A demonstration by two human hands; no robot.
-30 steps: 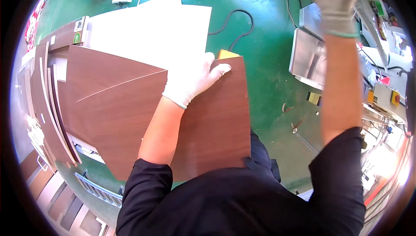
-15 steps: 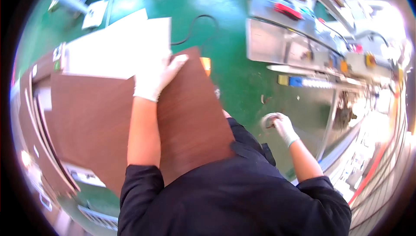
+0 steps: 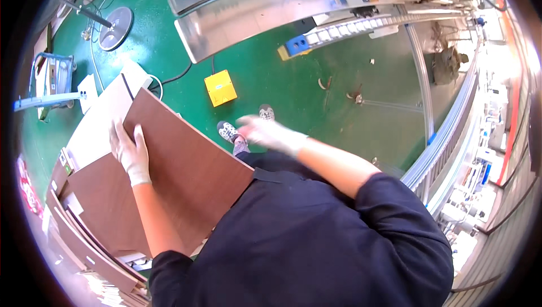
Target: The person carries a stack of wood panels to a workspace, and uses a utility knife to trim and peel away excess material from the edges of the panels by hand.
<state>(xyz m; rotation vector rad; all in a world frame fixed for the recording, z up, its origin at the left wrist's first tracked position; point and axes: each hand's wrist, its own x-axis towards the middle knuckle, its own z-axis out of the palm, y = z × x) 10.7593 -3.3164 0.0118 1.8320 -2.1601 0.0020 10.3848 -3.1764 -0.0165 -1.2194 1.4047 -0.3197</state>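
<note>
Floor (image 3: pixel 265 75) is green and takes up most of the view, with a long metal machine bed (image 3: pixel 271 8) running across the top. Next biggest is the brown board (image 3: pixel 186 166) you're handling: it's tilted up against your body, above a stack of similar boards (image 3: pixel 90 233) at your left side. Your left hand (image 3: pixel 131 152), gloved, lies flat and open on its face near the top edge, pressing more than gripping. Your right hand (image 3: pixel 265 133) is blurred out in front over your shoes (image 3: pixel 228 132), holding nothing as far as I can see. I'd get that right hand onto the free edge so the board doesn't slide. Watch the yellow pedal box (image 3: pixel 220 88) near your feet.
</note>
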